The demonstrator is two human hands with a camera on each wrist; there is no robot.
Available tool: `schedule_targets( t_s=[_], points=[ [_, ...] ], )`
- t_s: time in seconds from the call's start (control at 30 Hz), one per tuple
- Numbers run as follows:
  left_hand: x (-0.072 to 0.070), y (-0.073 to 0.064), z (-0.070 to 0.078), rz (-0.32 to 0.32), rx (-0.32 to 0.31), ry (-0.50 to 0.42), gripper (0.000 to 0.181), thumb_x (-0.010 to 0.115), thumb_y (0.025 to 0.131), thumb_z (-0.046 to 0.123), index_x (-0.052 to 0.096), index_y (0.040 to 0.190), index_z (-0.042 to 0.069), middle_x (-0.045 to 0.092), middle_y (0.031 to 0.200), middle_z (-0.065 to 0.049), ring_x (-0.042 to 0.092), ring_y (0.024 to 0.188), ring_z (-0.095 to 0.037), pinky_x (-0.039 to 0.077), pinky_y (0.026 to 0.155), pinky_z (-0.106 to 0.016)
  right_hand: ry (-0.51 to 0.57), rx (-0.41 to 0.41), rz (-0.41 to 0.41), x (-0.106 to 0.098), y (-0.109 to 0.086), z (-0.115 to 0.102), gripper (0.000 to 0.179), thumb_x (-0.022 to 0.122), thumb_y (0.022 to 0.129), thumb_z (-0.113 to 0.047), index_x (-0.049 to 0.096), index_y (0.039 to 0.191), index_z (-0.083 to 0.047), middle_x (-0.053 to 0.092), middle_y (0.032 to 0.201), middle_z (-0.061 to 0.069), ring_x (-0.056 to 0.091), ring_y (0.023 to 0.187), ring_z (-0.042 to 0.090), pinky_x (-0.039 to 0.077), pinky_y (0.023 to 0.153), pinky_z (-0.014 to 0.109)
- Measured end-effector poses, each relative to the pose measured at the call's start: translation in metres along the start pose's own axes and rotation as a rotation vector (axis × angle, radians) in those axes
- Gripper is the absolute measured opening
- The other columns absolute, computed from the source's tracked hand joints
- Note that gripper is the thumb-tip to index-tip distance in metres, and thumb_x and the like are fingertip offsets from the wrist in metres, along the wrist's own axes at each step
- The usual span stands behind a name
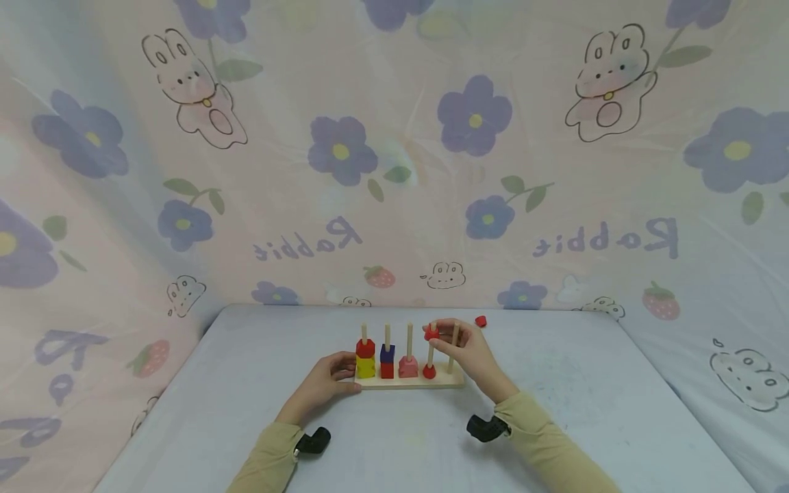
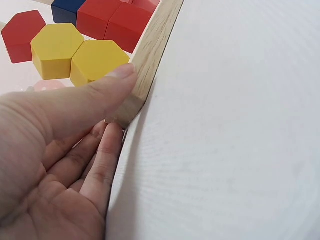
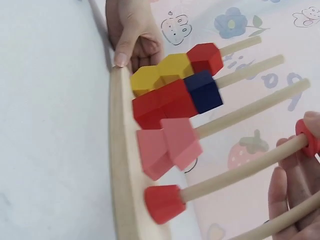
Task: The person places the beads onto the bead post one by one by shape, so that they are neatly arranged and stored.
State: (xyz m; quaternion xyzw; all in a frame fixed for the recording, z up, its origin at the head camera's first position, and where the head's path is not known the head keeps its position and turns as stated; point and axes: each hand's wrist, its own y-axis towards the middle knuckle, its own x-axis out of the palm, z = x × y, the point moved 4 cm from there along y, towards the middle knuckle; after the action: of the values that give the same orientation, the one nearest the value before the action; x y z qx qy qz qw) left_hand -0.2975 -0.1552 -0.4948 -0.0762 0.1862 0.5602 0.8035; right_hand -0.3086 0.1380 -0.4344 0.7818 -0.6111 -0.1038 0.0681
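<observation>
A wooden stacking toy [image 1: 407,386] with several upright pegs stands on the table. My left hand [image 1: 322,380] grips its left end, thumb [image 2: 117,82] on the front corner and fingers against the end. Near the top of the fourth peg, my right hand [image 1: 466,348] pinches a red block [image 3: 311,139] threaded on that peg. A tapered red block [image 3: 164,203] sits at the same peg's foot. Leftward are stacked pink blocks [image 3: 170,147], then red blocks [image 1: 387,370] under a blue block [image 3: 203,92], then yellow hexagons [image 2: 57,50] under a red hexagon [image 1: 366,348].
A loose red block [image 1: 481,320] lies on the white table [image 1: 555,383] behind and right of the toy. The rightmost peg [image 1: 454,349] stands beside my right hand. A patterned curtain [image 1: 394,205] hangs at the back. Black wrist devices [image 1: 487,428] sit at both sleeves.
</observation>
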Motion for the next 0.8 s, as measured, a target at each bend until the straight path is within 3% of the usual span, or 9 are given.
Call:
schedule_targets(
  t_s=[0.13, 0.3, 0.4, 0.63, 0.8],
  points=[
    [0.001, -0.003, 0.01, 0.006, -0.013, -0.004, 0.059, 0.076, 0.079, 0.0, 0.048, 0.13, -0.007, 0.054, 0.124, -0.022, 0.055, 0.113, -0.038, 0.049, 0.096, -0.042, -0.025, 0.023, 0.006, 0.0, -0.002, 0.015, 0.039, 0.075, 0.083, -0.012, 0.06, 0.117, 0.001, 0.067, 0.113, 0.013, 0.064, 0.1, 0.022, 0.053, 0.087, 0.026],
    [0.002, 0.004, -0.011, 0.021, -0.041, -0.007, 0.062, 0.077, 0.078, 0.003, 0.049, 0.133, -0.002, 0.054, 0.127, -0.017, 0.055, 0.114, -0.034, 0.049, 0.096, -0.037, -0.062, 0.026, -0.031, -0.002, -0.002, 0.044, 0.037, 0.076, 0.083, -0.014, 0.062, 0.115, 0.0, 0.068, 0.108, 0.013, 0.065, 0.098, 0.021, 0.054, 0.083, 0.025],
    [0.002, 0.005, -0.014, 0.018, -0.04, -0.012, 0.063, 0.079, 0.077, 0.007, 0.049, 0.132, -0.001, 0.055, 0.127, -0.016, 0.056, 0.114, -0.033, 0.049, 0.095, -0.036, -0.086, 0.016, -0.065, -0.002, -0.004, 0.054, 0.035, 0.075, 0.083, -0.011, 0.063, 0.113, 0.001, 0.068, 0.108, 0.015, 0.066, 0.097, 0.023, 0.055, 0.082, 0.025],
    [0.002, 0.004, -0.014, -0.002, -0.03, -0.007, 0.064, 0.08, 0.078, 0.013, 0.049, 0.133, 0.001, 0.055, 0.126, -0.014, 0.056, 0.115, -0.031, 0.049, 0.095, -0.033, -0.15, -0.001, -0.088, 0.001, -0.006, 0.062, 0.032, 0.075, 0.083, -0.006, 0.062, 0.111, 0.003, 0.067, 0.108, 0.016, 0.066, 0.096, 0.026, 0.053, 0.084, 0.023],
    [0.002, 0.002, -0.012, -0.003, -0.03, 0.008, 0.063, 0.079, 0.079, 0.013, 0.049, 0.133, 0.001, 0.055, 0.126, -0.015, 0.056, 0.115, -0.031, 0.049, 0.095, -0.033, -0.173, -0.004, -0.121, 0.005, -0.008, 0.056, 0.03, 0.072, 0.083, 0.001, 0.061, 0.11, 0.006, 0.066, 0.108, 0.02, 0.064, 0.096, 0.029, 0.053, 0.084, 0.024]
  ],
)
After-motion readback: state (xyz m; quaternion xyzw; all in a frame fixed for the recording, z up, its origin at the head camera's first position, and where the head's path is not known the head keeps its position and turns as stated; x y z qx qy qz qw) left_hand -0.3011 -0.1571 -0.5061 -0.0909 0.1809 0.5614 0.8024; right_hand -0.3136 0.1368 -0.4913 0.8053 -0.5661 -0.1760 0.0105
